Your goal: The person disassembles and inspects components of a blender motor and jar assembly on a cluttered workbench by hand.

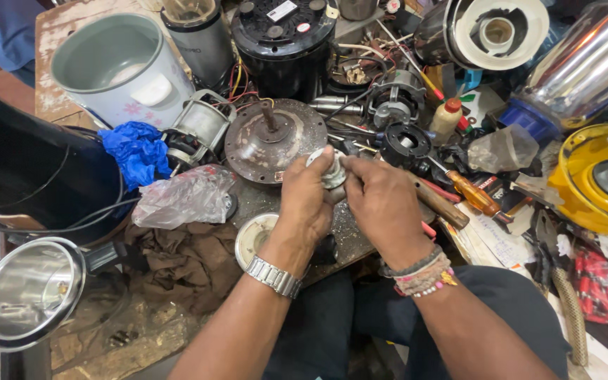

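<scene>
Metal part (333, 169), small and silvery, sits pinched between both hands, left hand (305, 200) steadying and right hand (381, 200) fingering it, just nearer than the rusty disc (270, 141) on the table (346, 232).

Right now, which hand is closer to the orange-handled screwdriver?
The right hand. It is just left of the screwdriver, not touching it. The left hand sits farther left, beyond the small metal part both hands hold.

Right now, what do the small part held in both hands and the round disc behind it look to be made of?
Small part: likely bare metal, dull silver-grey sheen. Round disc: metal too, brownish and stained, apparently rusty or greasy, with a dark shaft standing at its centre.
</scene>
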